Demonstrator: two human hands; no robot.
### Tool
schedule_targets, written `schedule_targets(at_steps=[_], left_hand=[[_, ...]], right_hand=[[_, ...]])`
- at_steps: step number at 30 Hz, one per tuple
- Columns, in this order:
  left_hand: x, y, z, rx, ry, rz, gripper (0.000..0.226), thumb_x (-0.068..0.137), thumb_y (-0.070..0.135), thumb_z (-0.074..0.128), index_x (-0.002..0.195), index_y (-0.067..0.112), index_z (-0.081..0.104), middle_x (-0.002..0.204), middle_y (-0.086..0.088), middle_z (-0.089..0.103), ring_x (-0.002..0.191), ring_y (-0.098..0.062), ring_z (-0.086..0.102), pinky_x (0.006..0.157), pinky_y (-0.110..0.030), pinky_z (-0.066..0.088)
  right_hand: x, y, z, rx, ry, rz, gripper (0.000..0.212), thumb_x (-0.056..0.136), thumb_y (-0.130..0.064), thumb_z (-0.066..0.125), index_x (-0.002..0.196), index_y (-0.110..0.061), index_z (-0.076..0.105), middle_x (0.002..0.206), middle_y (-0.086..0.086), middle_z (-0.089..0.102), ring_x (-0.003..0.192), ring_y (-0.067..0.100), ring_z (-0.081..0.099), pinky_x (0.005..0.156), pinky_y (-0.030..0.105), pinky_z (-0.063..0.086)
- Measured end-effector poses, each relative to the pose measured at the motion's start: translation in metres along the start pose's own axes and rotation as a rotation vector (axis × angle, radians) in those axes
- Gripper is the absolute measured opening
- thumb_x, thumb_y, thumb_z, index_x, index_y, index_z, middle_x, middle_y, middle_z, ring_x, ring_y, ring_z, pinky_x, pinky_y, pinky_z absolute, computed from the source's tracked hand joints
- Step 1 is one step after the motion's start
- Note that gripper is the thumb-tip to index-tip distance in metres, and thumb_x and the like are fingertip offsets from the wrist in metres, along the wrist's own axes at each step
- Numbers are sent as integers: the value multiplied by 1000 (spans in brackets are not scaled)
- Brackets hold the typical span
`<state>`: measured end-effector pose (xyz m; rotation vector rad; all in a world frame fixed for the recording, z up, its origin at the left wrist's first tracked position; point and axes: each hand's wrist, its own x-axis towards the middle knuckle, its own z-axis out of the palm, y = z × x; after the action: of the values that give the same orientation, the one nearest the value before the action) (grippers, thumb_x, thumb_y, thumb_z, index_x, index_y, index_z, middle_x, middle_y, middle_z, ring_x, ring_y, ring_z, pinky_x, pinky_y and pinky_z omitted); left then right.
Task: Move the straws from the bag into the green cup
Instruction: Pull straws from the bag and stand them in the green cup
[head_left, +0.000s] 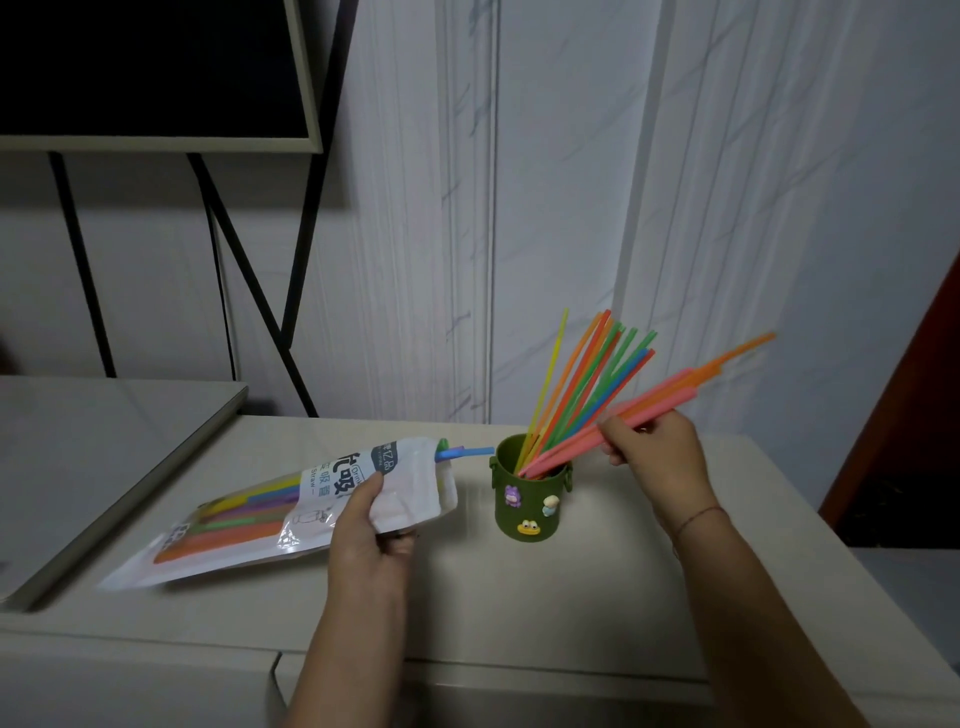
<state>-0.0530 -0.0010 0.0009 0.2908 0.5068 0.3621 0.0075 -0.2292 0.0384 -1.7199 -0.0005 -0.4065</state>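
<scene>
Left hand grips the bag; right hand apparently pinches pink straws in green cup.

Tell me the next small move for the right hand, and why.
Probably let go of the pink and orange straws: their lower ends already sit inside the green cup, while the right hand holds them mid-length. Then reach for the blue straw poking from the bag the left hand steadies.

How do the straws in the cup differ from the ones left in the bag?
The straws in the green cup stand upright and fanned out; the bag's straws lie flat, bundled. The cup's are exposed, with the right hand holding some; the bag's are wrapped, only a blue tip poking out. Both sets are multicoloured.
</scene>
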Motion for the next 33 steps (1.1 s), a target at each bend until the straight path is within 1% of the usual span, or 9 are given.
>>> schedule_targets(at_steps=[3,6,12,14,17,21,25,30,33], left_hand=[[0,-1,0,19,-2,-11,23,84,1,63,97,18,55,99,-4,68,89,-18,67,56,-32,59],[1,-4,0,31,-16,-18,23,84,0,63,99,17,56,100,-5,69,94,-19,67,65,-36,58],[-2,-10,2,46,-18,-16,22,84,0,63,97,17,57,96,-5,69,87,-18,67,64,-36,58],[-2,-10,3,49,-20,-18,22,84,0,63,96,17,57,96,-5,68,88,-18,67,64,-35,58],[-3,-10,4,61,-20,-22,22,84,0,63,97,17,57,97,-5,68,88,-18,66,63,-33,57],[-5,-11,4,98,-11,-22,22,84,1,64,94,18,56,96,-4,68,87,-17,66,64,-33,56],[-7,-11,4,105,-8,-21,22,83,0,64,95,18,56,100,-5,68,93,-19,66,66,-38,56],[-10,-13,4,114,-14,-22,23,83,1,64,94,19,55,100,-6,67,94,-20,66,65,-41,55],[-9,-12,4,117,-19,-25,22,84,0,63,93,18,55,99,-5,67,93,-20,66,66,-40,55]], right_hand=[[-2,5,16,-94,-69,6,8,84,-12,64,76,-11,64,64,4,63,58,17,58,61,28,50],[-5,11,30,-132,-118,35,5,81,-14,67,83,-10,66,71,3,65,66,18,61,67,29,49],[-10,17,38,-102,-113,107,16,78,-11,71,93,-8,65,84,5,67,78,19,64,73,30,51],[-11,16,30,-38,-101,107,17,78,-12,72,93,-8,66,84,6,68,77,18,63,70,29,51],[-11,14,19,53,-49,82,9,81,-16,70,85,-10,65,72,7,66,65,18,60,62,28,48],[-8,15,16,99,42,88,11,85,-17,66,84,-6,66,64,9,64,57,16,59,57,24,51],[-9,18,21,32,32,88,14,86,-18,65,73,-12,63,63,7,64,55,19,59,61,28,51],[-13,19,29,7,-55,134,12,86,-12,64,89,-1,65,66,6,63,57,16,59,57,21,50],[-15,19,28,28,-69,162,12,83,-10,66,93,-4,63,70,4,65,60,13,61,54,14,50]])
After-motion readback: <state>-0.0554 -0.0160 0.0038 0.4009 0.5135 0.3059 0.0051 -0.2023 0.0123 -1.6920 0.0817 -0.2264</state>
